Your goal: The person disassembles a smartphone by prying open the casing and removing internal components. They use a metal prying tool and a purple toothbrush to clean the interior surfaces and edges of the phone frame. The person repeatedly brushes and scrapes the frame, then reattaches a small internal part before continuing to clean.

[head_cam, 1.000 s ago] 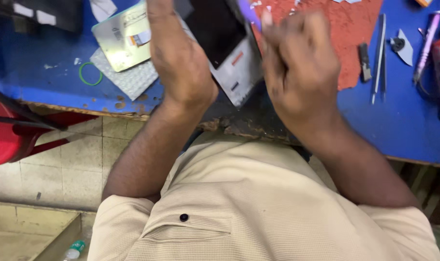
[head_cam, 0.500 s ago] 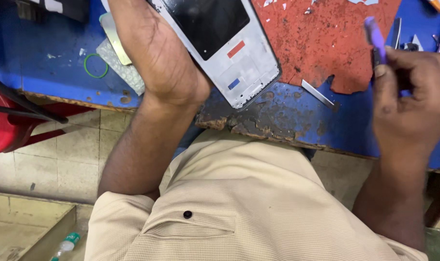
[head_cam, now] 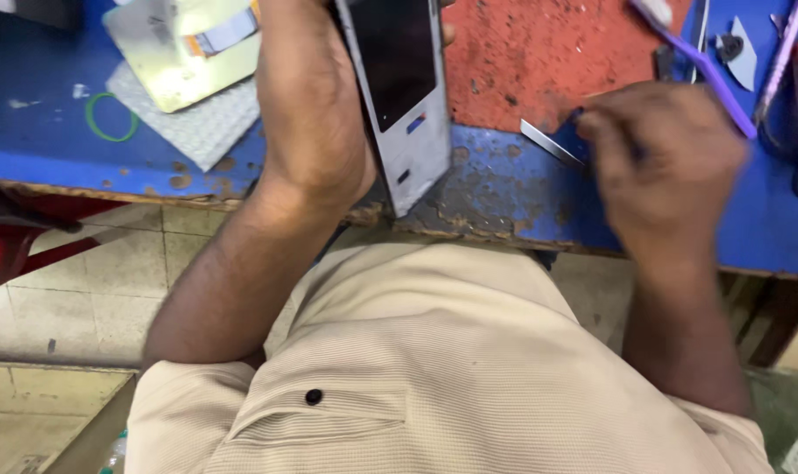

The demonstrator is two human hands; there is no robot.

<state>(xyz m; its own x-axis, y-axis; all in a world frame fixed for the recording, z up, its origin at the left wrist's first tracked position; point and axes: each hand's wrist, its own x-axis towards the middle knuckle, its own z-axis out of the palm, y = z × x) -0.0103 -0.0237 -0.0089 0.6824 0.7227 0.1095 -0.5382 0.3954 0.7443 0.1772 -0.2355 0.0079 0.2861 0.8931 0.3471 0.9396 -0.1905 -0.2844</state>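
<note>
A worn blue counter point(head_cam: 57, 149) is running across the top of the frame, its paint chipping along the near edge, with a pitted red mat point(head_cam: 539, 61) lying on it at upper centre and a tiled floor point(head_cam: 83, 290) showing below at left. Just left of upper centre, the left hand point(head_cam: 315, 105) is closing around a phone frame point(head_cam: 399, 96), a grey slab with a dark glass panel, and is holding it tilted on edge so that its lower corner is hanging out past the counter's front edge. At the right, the right hand point(head_cam: 671, 158) is curling shut around a purple-handled tool point(head_cam: 701, 66) whose shaft is sticking up toward the upper right, while the fingertips are pressing down beside thin metal tweezers point(head_cam: 548, 142) lying on the blue surface; the hand is blurred, so whether it is also pinching the tweezers cannot be told. Farther out, a pale green board point(head_cam: 175, 44) is resting on a grey mesh pad point(head_cam: 197, 123) at upper left, with a green rubber band point(head_cam: 111, 117) next to it, and more tools point(head_cam: 789, 48) are lying at the far upper right. The likeliest trouble seems to be the phone frame slipping: it is being gripped by one hand only, over open floor, and a loosened grip could drop it. The purple tool, held loosely while the fingers are busy, could also swing and scratch the glass.
</note>
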